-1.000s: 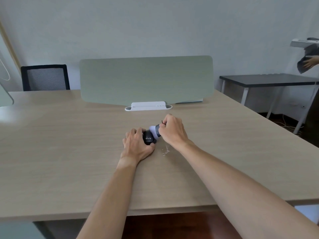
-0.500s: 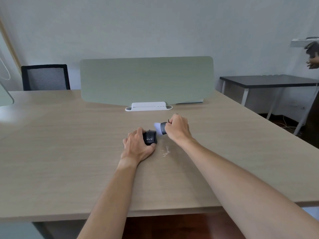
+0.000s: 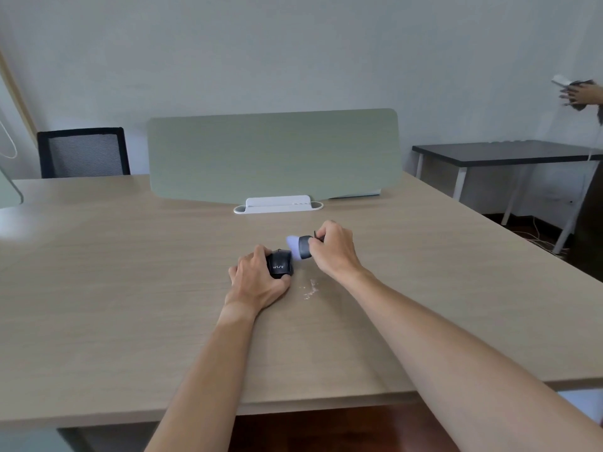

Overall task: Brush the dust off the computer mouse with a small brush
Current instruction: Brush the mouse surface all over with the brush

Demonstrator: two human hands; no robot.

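1. We see the small black plastic computer mouse with pale lettering [image 3: 280, 264] sitting on the long pale wood-grain desk [image 3: 130, 272], near its middle, ahead of us.
2. Left hand [image 3: 257, 282] cups the mouse from its left side, grip closed around the body, thumb at the near edge.
3. Right hand [image 3: 332, 249] has its grip closed on the short dark-handled brush with a soft pale bristle head [image 3: 298, 246]; bristles sit just beside the mouse's far right corner; we cannot tell if they touch.
4. Scattered white dust flecks [image 3: 310, 288] lie on the desk just right of the mouse.
5. Risk: a stroke swept toward us likely drags those flecks back against the mouse.
6. Risk: a loose left grip lets the light mouse skid under brush pressure.
7. Risk: the left fingers cover the left flank, so dust there may stay unbrushed.
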